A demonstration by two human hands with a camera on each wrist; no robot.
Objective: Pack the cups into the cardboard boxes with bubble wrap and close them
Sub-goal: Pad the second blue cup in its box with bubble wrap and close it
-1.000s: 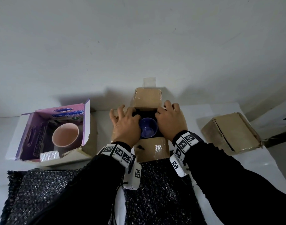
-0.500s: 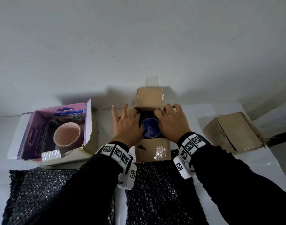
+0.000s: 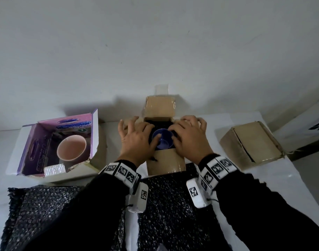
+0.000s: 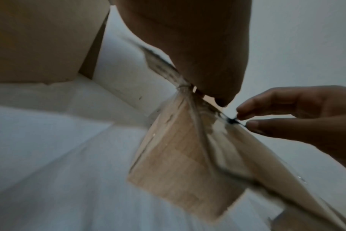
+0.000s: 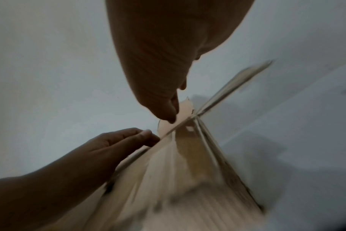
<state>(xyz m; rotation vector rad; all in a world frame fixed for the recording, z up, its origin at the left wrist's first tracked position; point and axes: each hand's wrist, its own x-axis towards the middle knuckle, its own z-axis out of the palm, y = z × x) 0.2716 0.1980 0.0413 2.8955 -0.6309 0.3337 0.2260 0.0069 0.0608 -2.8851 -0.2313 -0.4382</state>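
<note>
Now, hands: left hand (image 3: 137, 140) and right hand (image 3: 188, 138) lie flat, fingers spread, on the side flaps, gripping nothing.
cup: blue cup (image 3: 162, 141) inside the open box (image 3: 165, 160), mid-desk (image 3: 263, 178).

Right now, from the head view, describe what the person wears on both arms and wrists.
Both arms are covered by long black sleeves reaching the wrists. Behind the left hand and the right hand sits a wristband of white blocks printed with black square fiducial markers. A white boxy camera unit, bearing one more marker, hangs below each band, with a thin dark cord at its lower end. Both hands are bare, without gloves.
</note>
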